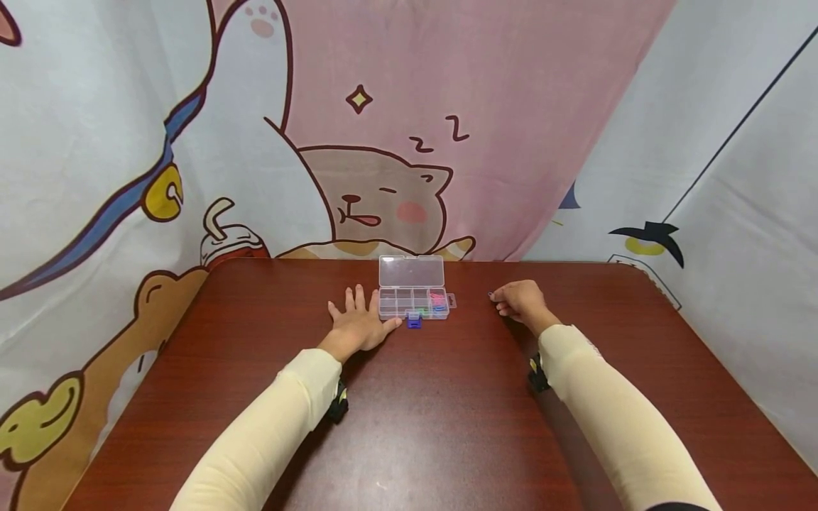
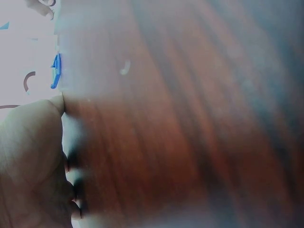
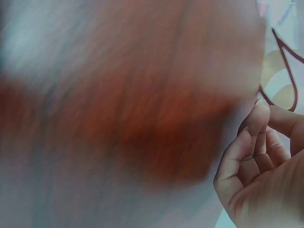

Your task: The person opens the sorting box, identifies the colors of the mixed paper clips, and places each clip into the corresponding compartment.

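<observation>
A clear plastic compartment box point(image 1: 396, 304) lies on the table with its lid point(image 1: 411, 271) raised at the back. Small pink pieces point(image 1: 437, 299) and blue pieces point(image 1: 439, 309) lie in its right-hand compartments, with green pieces point(image 1: 420, 311) near the front. My left hand point(image 1: 356, 328) rests on the table with fingers spread, its thumb close to the box's front left corner. To the right of the box, my right hand point(image 1: 522, 301) pinches a tiny dark piece point(image 1: 491, 294) between thumb and forefinger. The piece is too small to identify.
The box's blue latch point(image 1: 414, 322) sticks out at the front, and a clear hanging tab point(image 1: 451, 301) at its right. The brown wooden table point(image 1: 422, 411) ends at a cartoon-printed curtain point(image 1: 511, 92) behind the box.
</observation>
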Tool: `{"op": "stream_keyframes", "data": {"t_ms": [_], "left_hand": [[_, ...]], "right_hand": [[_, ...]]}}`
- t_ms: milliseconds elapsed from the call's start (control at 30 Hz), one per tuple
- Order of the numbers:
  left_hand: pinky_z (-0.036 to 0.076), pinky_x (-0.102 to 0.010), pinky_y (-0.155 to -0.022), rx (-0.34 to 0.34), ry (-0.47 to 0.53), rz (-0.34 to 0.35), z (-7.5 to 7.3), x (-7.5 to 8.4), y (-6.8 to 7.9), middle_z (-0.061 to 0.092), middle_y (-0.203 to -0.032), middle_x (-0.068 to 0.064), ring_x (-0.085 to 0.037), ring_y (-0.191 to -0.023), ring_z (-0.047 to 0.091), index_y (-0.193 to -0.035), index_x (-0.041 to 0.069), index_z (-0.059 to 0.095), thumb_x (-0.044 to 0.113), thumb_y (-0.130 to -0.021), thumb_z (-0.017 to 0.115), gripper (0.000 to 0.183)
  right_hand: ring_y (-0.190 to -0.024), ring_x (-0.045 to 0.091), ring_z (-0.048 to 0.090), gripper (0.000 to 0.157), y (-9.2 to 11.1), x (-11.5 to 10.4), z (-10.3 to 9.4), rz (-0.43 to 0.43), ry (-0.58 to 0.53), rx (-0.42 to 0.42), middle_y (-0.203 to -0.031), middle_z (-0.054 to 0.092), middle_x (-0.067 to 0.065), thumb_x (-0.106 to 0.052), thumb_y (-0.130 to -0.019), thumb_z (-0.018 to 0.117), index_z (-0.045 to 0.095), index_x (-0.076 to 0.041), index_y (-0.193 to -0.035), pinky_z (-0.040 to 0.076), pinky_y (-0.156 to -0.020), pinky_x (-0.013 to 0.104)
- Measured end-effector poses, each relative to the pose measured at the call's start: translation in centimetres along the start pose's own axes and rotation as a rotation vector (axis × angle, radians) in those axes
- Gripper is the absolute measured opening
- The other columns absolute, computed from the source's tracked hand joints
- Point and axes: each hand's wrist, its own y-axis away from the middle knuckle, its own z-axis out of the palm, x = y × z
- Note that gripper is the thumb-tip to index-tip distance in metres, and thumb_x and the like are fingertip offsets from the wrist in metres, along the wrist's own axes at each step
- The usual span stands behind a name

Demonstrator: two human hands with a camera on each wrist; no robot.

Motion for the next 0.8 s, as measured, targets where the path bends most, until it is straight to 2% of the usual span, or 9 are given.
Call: {"op": "stream_keyframes", "data": {"t_ms": [100,333,633,800], "left_hand": [[0.002,-0.071,-0.110,0.003,0.002,0.002,0.0,0.0,0.1,-0.004,-0.162,-0.020,-0.039,-0.149,-0.004,-0.158,0.015,0.006,0.073,-0.093,0.029,0.091],[0.002,-0.071,-0.110,0.003,0.001,0.010,0.0,0.1,0.1,-0.003,-0.162,-0.021,-0.039,-0.149,-0.003,-0.158,0.014,0.007,0.073,-0.093,0.029,0.091],[0.003,-0.070,-0.111,0.005,-0.014,0.003,0.0,0.0,0.1,-0.004,-0.162,-0.020,-0.039,-0.149,-0.003,-0.158,0.015,0.006,0.073,-0.093,0.027,0.090],[0.003,-0.070,-0.111,0.009,-0.015,0.004,0.1,0.0,0.0,-0.004,-0.162,-0.020,-0.038,-0.149,-0.003,-0.158,0.016,0.006,0.073,-0.093,0.027,0.090]], "right_hand": [[-0.048,0.007,0.058,0.024,0.4,-0.8,0.4,-0.001,-0.080,-0.029,-0.056,0.062,-0.003,-0.011,-0.088,0.069,0.069,0.003,-0.107,0.050,-0.054,0.025],[-0.048,0.004,0.055,0.023,1.4,-2.7,1.8,-0.037,-0.113,-0.158,-0.058,0.060,-0.006,-0.015,-0.091,0.067,0.065,0.000,-0.109,0.045,-0.050,0.021],[-0.053,0.007,0.057,0.022,3.1,-4.5,4.3,-0.073,-0.064,-0.242,-0.062,0.062,-0.004,-0.017,-0.090,0.068,0.068,-0.002,-0.106,0.047,-0.054,0.025],[-0.053,0.008,0.058,0.023,3.7,-5.0,5.1,-0.071,-0.037,-0.258,-0.063,0.063,-0.003,-0.016,-0.090,0.067,0.068,-0.001,-0.108,0.047,-0.054,0.025]]}}
